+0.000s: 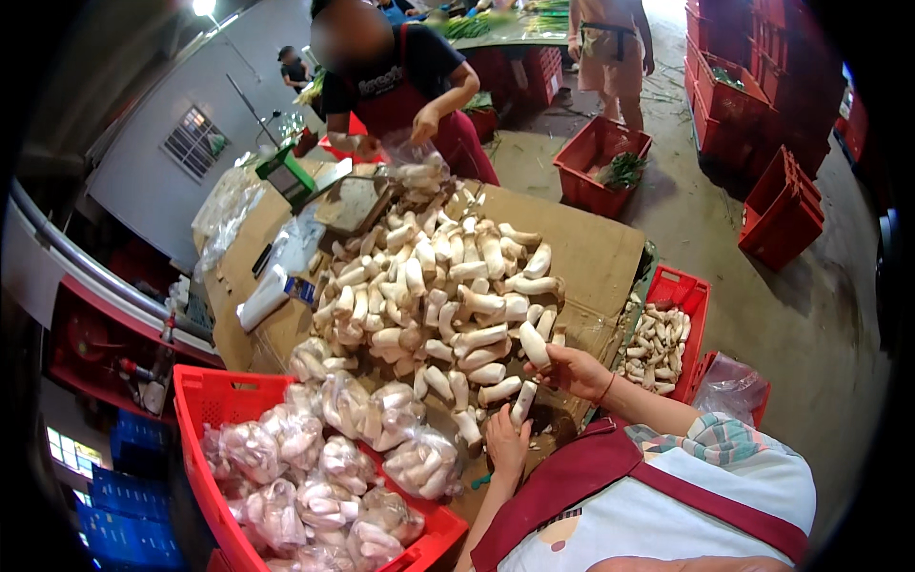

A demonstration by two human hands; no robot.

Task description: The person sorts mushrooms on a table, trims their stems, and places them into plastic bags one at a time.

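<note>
My right hand [577, 372] is closed around a pale king oyster mushroom [534, 345], held upright at the near right edge of the heap. Just below it, my left hand [507, 444] grips another king oyster mushroom [523, 403], its fingers wrapped round the lower end. In front of both hands spreads a large heap of loose king oyster mushrooms [429, 286] on a cardboard-covered table [596, 257]. A small teal object [481, 482] lies beside my left wrist; its kind is unclear.
A red crate [214, 477] of bagged mushrooms [319, 496] stands at the near left. Another red crate [701, 296] of mushrooms is at right. Across the table, a co-worker [400, 86] handles a plastic bag of mushrooms [419, 172]. Red crates [734, 105] are stacked at far right.
</note>
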